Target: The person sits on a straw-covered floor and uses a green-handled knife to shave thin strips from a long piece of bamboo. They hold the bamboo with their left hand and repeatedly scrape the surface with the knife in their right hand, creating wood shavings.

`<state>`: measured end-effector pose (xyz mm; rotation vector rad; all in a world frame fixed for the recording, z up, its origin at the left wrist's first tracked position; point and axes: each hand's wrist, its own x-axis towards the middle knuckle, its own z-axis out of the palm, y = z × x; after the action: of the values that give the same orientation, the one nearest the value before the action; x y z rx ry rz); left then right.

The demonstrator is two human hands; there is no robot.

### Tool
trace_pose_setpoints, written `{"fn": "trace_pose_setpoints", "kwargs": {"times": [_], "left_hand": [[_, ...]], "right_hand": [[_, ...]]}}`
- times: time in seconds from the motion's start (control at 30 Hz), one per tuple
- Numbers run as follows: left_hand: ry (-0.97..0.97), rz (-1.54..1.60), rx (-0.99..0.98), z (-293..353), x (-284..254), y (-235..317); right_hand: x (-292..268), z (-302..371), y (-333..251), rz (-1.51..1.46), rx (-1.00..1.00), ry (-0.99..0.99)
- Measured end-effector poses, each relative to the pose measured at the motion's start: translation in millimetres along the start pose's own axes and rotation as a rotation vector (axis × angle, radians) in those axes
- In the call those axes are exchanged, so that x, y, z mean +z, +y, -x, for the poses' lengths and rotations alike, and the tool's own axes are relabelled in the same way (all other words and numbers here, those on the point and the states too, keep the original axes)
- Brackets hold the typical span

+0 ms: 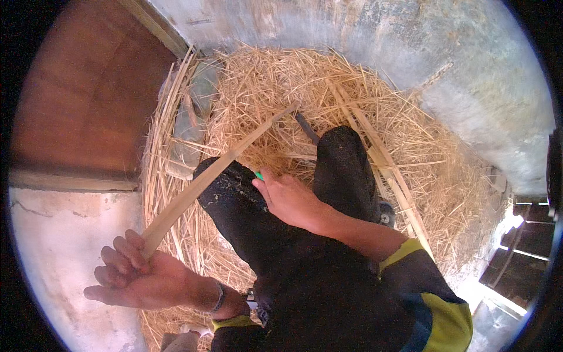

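Observation:
At the lower left, my left hand (138,273) is turned palm up, its fingers partly curled at the near end of a long, flat, pale strip that looks like bamboo (205,179). The strip slants up to the right, passing over my left knee, its far tip above the shavings. My right hand (290,199) is closed between my knees, the back of the hand upward. A small bit of a green thing (258,175) shows by its thumb; the rest is hidden. Near the strip's tip, a dark, narrow, blade-like piece (307,128) runs behind my right knee.
Pale shavings and thin strips (264,76) heap around my legs. Longer split strips (390,167) lie to the right of my right knee, and more (161,146) stand bunched at the left. A stained wall (469,76) and a brown wooden panel (88,94) border the space.

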<state>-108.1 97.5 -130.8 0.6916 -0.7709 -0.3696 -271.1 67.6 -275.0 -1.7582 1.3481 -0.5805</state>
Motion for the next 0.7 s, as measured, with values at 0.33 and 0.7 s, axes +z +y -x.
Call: {"fn": "trace_pose_setpoints", "kwargs": {"times": [0.33,0.7], "left_hand": [[0.146,-0.084,0.058,15.5,5.0,-2.9],[0.122,-0.025,0.038,4.8,-7.2,-6.2]], "right_hand": [[1.6,-26.7,40.6,0.194,-0.045,0.081],[16.8,-41.0,46.2,0.138,-0.125,0.147]]}}
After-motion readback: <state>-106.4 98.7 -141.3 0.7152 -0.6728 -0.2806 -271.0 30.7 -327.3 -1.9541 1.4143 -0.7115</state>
